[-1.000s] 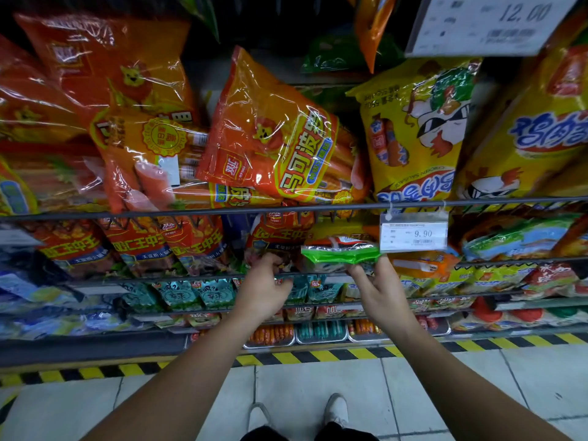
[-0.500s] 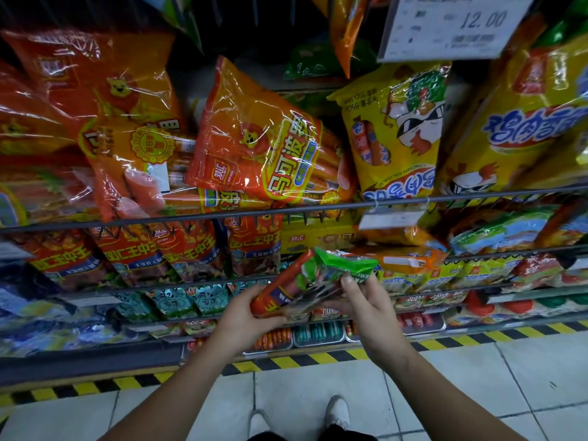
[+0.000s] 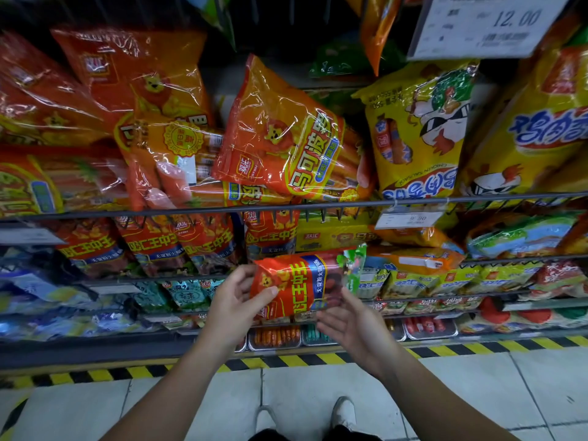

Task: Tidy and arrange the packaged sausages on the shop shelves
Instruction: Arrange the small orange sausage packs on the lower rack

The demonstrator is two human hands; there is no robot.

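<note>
While the left hand's [image 3: 235,300] grip pinches the red sausage pack [image 3: 296,284] and the right hand [image 3: 353,326] lies open-palmed beneath, the pack hangs below-right of the matching red row [image 3: 152,243]; re-shelving seems underway, and next it probably wants slotting upright there.

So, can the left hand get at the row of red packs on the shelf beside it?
Probably not yet: the left hand grips a red pack, though nothing stands between it and the row.
</note>
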